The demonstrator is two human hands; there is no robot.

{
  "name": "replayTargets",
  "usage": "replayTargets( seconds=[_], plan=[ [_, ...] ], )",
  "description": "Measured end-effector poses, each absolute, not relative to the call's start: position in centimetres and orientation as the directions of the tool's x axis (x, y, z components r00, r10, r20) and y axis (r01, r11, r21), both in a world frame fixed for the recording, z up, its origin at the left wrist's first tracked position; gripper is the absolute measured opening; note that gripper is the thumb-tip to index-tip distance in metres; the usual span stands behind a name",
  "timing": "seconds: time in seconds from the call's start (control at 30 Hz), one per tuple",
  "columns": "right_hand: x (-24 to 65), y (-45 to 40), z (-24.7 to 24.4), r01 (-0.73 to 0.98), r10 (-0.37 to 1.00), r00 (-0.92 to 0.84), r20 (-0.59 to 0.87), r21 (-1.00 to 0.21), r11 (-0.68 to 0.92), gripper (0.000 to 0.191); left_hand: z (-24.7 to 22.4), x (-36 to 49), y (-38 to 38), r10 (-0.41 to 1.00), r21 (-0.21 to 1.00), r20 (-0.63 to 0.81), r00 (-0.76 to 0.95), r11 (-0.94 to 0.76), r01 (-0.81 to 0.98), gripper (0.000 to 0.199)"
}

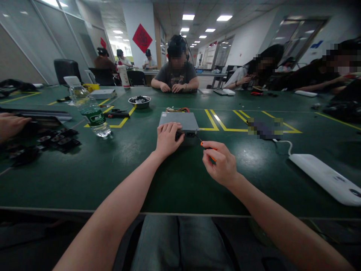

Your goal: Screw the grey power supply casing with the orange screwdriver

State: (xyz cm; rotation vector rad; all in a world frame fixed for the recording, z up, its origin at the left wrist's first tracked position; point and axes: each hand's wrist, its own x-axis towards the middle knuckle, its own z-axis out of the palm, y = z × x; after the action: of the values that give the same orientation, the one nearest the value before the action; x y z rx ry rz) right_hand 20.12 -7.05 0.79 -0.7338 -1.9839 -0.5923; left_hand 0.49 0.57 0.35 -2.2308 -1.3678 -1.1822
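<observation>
A grey metal computer power supply unit (189, 119) lies flat on the green table in front of me, coloured wires (178, 110) at its far side and a socket in its near face. My left hand (169, 139) grips its near left part, fingers on top and thumb by the near face. In my right hand (219, 160) is a screwdriver (203, 144) with an orange and black handle, pinched between the fingers. Its thin shaft points at the near right corner of the unit. Whether the tip sits in a screw is too small to tell.
A water bottle (91, 109) stands left, near a dark tool (118, 114) and a metal bowl (139, 101) of small parts. Black parts (58, 141) and another person's hand (12, 125) are at far left. At right lies a white power bank (324, 177) with a cable. People sit opposite.
</observation>
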Motion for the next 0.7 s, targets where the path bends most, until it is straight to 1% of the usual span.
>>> replayTargets(
  seconds=[0.13, 0.23, 0.4, 0.53, 0.7],
  plan=[
    [20.3, -7.1, 0.7, 0.654, 0.181, -0.396, 0.9, 0.138, 0.744, 0.03, 0.3, 0.5, 0.6, 0.622, 0.182, 0.751, 0.219, -0.515, 0.838, 0.021],
    [20.2, -7.2, 0.5, 0.626, 0.177, -0.404, 0.897, 0.13, 0.769, 0.029, 0.3, 0.4, 0.6, 0.627, 0.184, 0.746, 0.223, -0.517, 0.836, 0.021],
    [19.5, -6.9, -0.1, 0.56, 0.172, -0.501, 0.848, 0.166, 0.812, 0.029, 0.3, 0.4, 0.6, 0.625, 0.187, 0.749, 0.22, -0.518, 0.835, 0.02],
    [19.2, -6.6, -0.2, 0.554, 0.169, -0.498, 0.85, 0.162, 0.817, 0.03, 0.3, 0.4, 0.6, 0.615, 0.177, 0.755, 0.225, -0.522, 0.834, 0.021],
    [18.9, -6.5, -0.1, 0.523, 0.132, -0.506, 0.852, 0.181, 0.833, 0.033, 0.3, 0.4, 0.6, 0.617, 0.176, 0.754, 0.226, -0.521, 0.835, 0.021]
  ],
)
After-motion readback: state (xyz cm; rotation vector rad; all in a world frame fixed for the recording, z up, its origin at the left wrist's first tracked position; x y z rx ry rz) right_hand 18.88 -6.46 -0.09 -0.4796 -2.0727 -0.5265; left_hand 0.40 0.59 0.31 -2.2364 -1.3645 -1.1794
